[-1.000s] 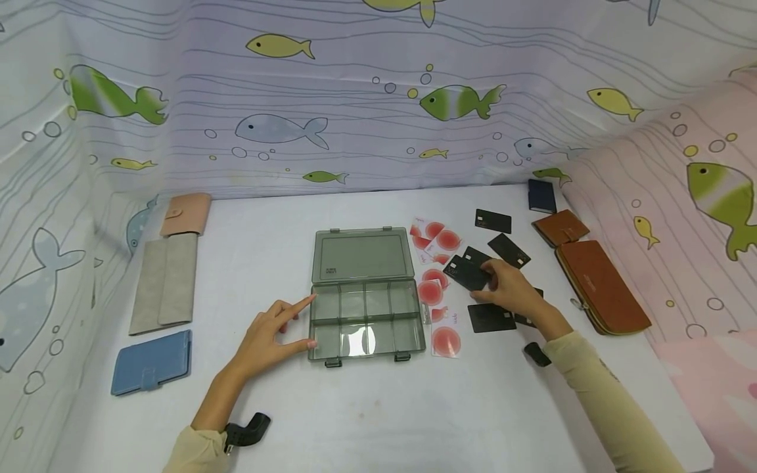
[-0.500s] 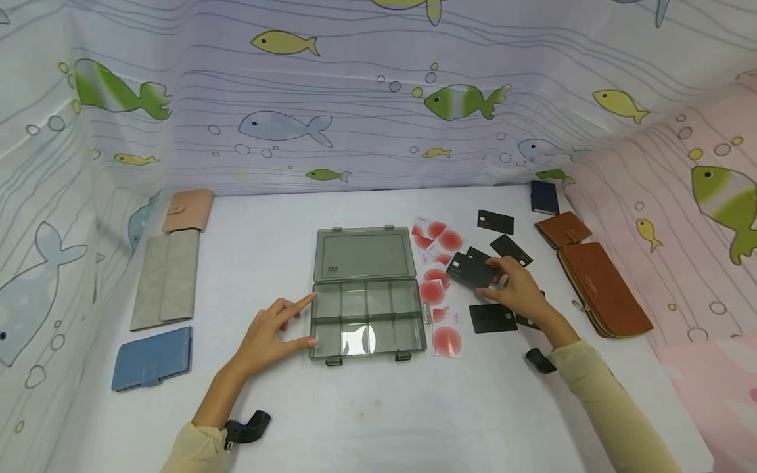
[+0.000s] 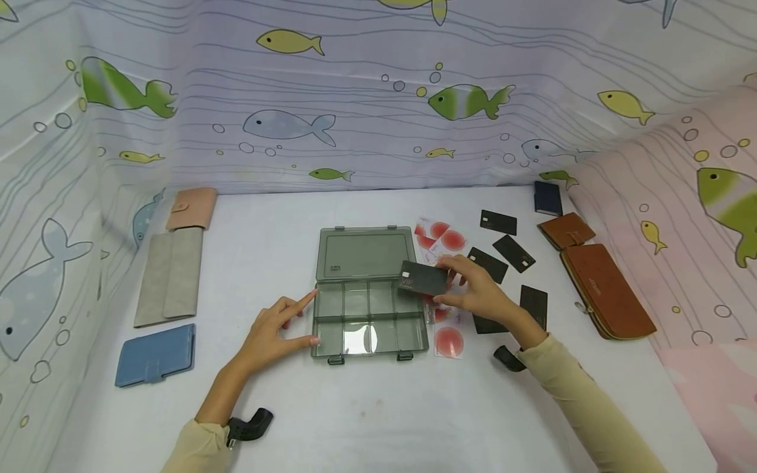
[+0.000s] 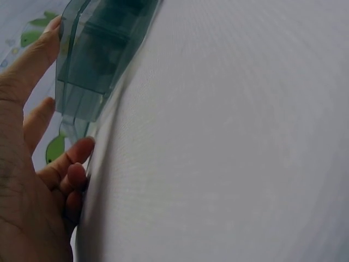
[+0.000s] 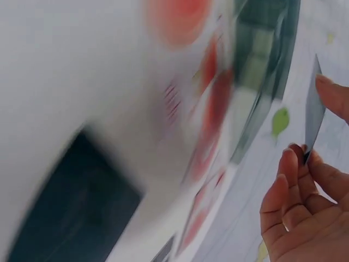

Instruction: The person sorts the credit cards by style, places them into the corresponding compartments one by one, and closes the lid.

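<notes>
A black card (image 3: 422, 278) marked VIP is pinched between thumb and fingers of my right hand (image 3: 480, 293), held over the right part of the green see-through divider box (image 3: 317, 320). The card shows nearly edge-on in the right wrist view. The box lies with its lid laid back and has several compartments. My left hand (image 3: 273, 335) touches the box's left edge with thumb and forefinger, both fairly straight. In the left wrist view its other fingers (image 4: 70, 166) curl loosely beside the box.
Several black cards (image 3: 514, 253) and red-and-white cards (image 3: 449, 342) lie right of the box. Brown wallets (image 3: 606, 289) and a dark blue booklet (image 3: 548, 198) lie at the far right. Grey (image 3: 171, 276), blue (image 3: 155, 355) and tan (image 3: 192, 208) wallets line the left side.
My right hand has lifted the VIP card off the other black cards and carried it left to above the box. The left hand stays at the box's edge.
</notes>
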Tool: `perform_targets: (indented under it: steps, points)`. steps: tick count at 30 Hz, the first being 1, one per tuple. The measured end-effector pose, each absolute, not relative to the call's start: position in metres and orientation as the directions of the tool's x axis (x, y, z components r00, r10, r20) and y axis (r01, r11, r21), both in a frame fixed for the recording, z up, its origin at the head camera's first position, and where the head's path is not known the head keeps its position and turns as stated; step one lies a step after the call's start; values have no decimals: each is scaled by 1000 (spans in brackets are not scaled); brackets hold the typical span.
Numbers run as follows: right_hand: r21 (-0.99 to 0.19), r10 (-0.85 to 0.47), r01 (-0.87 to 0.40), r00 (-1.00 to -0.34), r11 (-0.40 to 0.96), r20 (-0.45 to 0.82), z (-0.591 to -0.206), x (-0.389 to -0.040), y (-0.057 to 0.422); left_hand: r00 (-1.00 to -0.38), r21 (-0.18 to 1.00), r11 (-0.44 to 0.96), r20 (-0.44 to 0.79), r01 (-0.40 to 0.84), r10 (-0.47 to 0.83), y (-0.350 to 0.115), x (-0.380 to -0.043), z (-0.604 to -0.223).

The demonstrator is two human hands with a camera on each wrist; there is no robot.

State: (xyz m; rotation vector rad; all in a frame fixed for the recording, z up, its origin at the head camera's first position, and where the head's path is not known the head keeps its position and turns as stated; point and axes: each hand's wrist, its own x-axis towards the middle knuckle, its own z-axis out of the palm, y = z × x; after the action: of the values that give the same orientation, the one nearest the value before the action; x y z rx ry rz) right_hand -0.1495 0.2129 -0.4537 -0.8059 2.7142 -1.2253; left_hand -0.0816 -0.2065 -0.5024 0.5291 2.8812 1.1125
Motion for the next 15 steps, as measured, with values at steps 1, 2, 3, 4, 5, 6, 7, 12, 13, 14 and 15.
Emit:
perform_targets:
  steps: [1,2,3,4,5,6,7,12,13,14,15]
  points:
    - [-710,-501,-445,-852,545,150,-453,-150,206,-943,655,690,116,309,312,-207,-82,-503]
    - [-709,-519,-450,-844,543,139,-452,-151,198,-942,654,689,119,311,313,-207,-82,-503]
    - [-704,-536,-456,-835,545,126,-451,-151,191,-942,654,689,121,313,313,-207,-82,-504]
    - [-698,-550,-458,-828,551,110,-450,-151,185,-941,652,689,122,316,316,-207,-82,-504]
    - [-689,-564,-465,-820,556,98,-449,-152,179,-940,652,689,123,318,318,-207,-83,-505]
    - [-677,-578,-474,-811,562,89,-448,-152,173,-940,651,689,122,319,319,-207,-83,-505]
    - [-667,-592,-485,-802,566,80,-447,-152,167,-940,651,689,120,317,320,-207,-82,-506]
    - [-628,-653,-535,-755,565,56,-440,-153,141,-944,654,694,105,302,311,-208,-81,-505]
    - [-626,-660,-538,-750,564,50,-438,-154,137,-944,652,695,108,303,310,-208,-81,-505]
    - [-624,-666,-541,-745,564,44,-437,-154,132,-945,652,695,108,303,309,-208,-81,-505]
    - [-626,-672,-542,-739,561,38,-436,-154,128,-945,652,694,111,304,309,-208,-82,-504]
